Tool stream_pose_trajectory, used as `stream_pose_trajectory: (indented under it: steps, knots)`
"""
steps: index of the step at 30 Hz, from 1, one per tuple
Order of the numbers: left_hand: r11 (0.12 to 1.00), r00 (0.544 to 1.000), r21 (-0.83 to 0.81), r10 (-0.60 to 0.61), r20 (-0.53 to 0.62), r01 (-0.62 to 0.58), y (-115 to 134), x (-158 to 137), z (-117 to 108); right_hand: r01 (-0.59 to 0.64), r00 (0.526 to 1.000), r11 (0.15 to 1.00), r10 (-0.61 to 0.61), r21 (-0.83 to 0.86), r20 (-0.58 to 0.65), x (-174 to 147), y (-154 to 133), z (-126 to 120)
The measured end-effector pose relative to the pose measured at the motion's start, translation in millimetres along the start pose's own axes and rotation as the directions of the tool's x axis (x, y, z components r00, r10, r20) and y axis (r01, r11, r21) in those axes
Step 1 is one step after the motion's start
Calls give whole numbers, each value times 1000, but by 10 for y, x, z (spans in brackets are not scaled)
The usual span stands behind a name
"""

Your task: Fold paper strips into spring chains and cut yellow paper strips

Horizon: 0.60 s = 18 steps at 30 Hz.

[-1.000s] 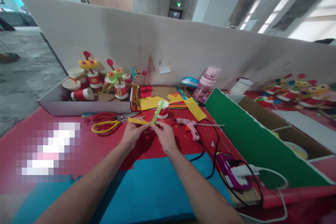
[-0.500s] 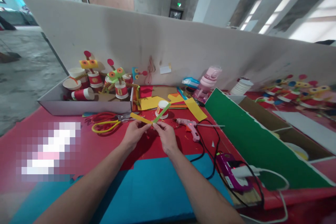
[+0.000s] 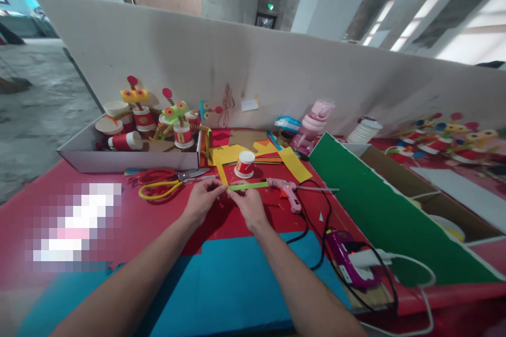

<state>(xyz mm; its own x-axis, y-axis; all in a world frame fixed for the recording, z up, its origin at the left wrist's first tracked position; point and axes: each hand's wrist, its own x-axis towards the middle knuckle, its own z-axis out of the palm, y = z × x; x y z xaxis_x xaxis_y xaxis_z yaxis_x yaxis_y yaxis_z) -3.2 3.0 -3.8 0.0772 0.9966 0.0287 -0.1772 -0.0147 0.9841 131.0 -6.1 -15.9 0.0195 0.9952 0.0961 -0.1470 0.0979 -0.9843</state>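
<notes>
Both hands meet above the red table mat, pinching two paper strips where their ends join. My left hand (image 3: 204,199) is closed at that joint, from which a yellow paper strip (image 3: 222,172) points away from me. My right hand (image 3: 249,204) is closed on the same joint, where a green paper strip (image 3: 249,186) extends to the right. Just beyond them stands an upside-down red and white paper cup (image 3: 245,165). A pink glue gun (image 3: 285,190) lies right of my right hand, near the green strip's far end.
Scissors with yellow handles (image 3: 160,189) lie at the left, before a white box (image 3: 130,162) holding paper-cup figures. Yellow paper sheets (image 3: 295,164) lie behind the cup. A purple power strip (image 3: 348,260) with cables and a green-sided box (image 3: 379,210) are at the right.
The green strip has swung down to the right, now lying nearly level. The yellow strip has turned from pointing left to pointing away from me. Both hands stay close together.
</notes>
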Motion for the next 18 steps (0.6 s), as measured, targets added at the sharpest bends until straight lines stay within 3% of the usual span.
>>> stream_pose_trajectory:
  steps: [4,9,18]
  knots:
    - [1000,1000,20,10,2,-10,2,3,-4,-62,998,997,62,36,-19,2,-19,-5]
    - [997,998,-75,5,55,-1,-23,4,2,-102,993,989,108,107,-50,12,-15,6]
    - [992,998,-122,-26,53,32,-11,0,-7,-30,999,998,32,-63,17,31,15,-37]
